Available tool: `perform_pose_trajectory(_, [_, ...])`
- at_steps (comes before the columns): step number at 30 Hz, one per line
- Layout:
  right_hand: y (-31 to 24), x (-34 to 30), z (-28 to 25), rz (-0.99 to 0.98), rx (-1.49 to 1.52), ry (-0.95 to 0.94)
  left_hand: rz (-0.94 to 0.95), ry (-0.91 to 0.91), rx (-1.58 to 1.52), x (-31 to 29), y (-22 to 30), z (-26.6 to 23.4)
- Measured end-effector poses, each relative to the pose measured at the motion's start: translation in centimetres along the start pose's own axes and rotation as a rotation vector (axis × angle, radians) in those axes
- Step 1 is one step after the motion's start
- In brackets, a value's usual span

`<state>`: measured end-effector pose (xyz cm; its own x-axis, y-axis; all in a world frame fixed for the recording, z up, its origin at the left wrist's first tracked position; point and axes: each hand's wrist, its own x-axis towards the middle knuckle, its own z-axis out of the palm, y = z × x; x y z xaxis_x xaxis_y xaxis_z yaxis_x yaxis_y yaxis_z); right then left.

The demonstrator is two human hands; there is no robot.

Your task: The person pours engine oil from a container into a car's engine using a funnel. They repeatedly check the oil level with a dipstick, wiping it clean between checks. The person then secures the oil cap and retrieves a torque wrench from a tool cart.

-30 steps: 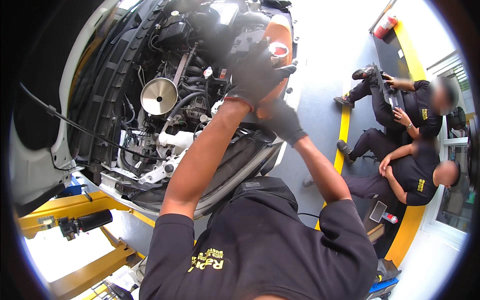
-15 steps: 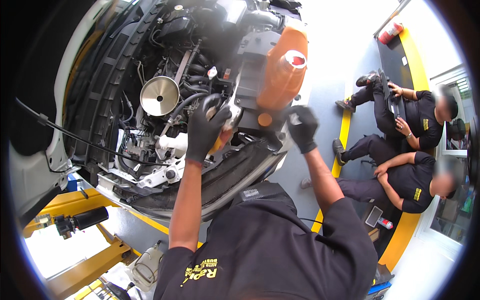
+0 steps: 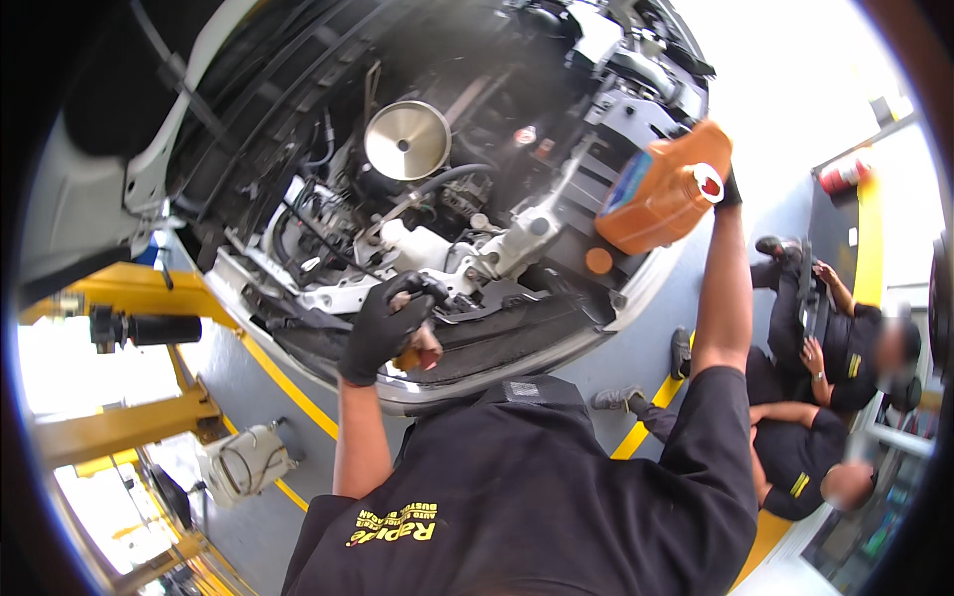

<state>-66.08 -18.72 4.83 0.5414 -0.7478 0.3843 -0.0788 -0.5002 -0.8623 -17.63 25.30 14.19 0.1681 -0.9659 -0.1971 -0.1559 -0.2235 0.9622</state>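
My left hand (image 3: 386,326), in a black glove, is closed round a crumpled rag (image 3: 425,350) with pale, reddish and brown patches, over the car's front edge. My right hand (image 3: 732,191), also gloved, is at the far side of an orange plastic jug (image 3: 651,214). The jug hides most of its fingers, but it appears to grip the jug there. The jug's mouth is uncapped and shows red at the opening. Beside its base a round orange cap (image 3: 598,260) lies on the dark front panel. A metal funnel (image 3: 422,149) stands in the engine.
The open engine bay holds hoses, a white reservoir (image 3: 415,243) and a pale metal crossbar (image 3: 532,226). A yellow lift arm (image 3: 139,283) is at the left. Two seated people are at the right, near a red fire extinguisher (image 3: 845,174).
My right hand has moved forward from beside the cap to the jug's far side. My left hand, with the rag, has drawn back toward the bumper. The whole view has shifted.
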Motion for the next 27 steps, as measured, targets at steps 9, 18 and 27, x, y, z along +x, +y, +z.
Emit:
perform_pose_trajectory(9, [-1.4,-4.6,-1.7,0.035,-0.284,0.4,0.159,0.546,0.062,2.6,-2.1,-14.9])
perform_pose_trajectory(18, [-25.0,7.3,10.5,-0.007,-0.624,0.45,-0.056,0.48,0.488,25.6,-13.0,-10.9])
perform_pose_trajectory(27, [-24.9,17.6,26.4,0.012,-1.134,0.39,0.296,0.459,0.276,31.4,-16.0,-16.2])
